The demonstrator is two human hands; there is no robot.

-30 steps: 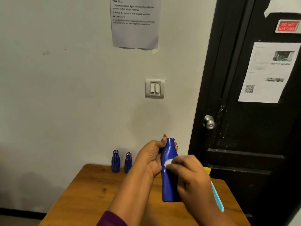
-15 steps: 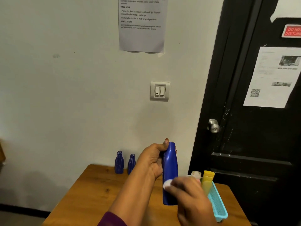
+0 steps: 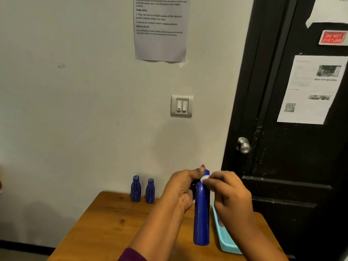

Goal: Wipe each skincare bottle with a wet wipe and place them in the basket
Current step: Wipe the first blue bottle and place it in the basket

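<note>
Head view: L hand (image 3: 180,187) fingers curl round upper part of bottle (image 3: 201,219), held upright just beside basket (image 3: 225,242). R hand (image 3: 232,196) fingertips pinch wipe (image 3: 204,178) against bottle top.

A wooden table (image 3: 113,223) stands against a pale wall (image 3: 75,110) with a light switch (image 3: 181,106), beside a black door (image 3: 291,166).

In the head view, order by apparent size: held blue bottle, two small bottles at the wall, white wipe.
Largest: held blue bottle, but nearest the camera.
Then left small bottle and right small bottle, alike.
Smallest: white wipe.
</note>
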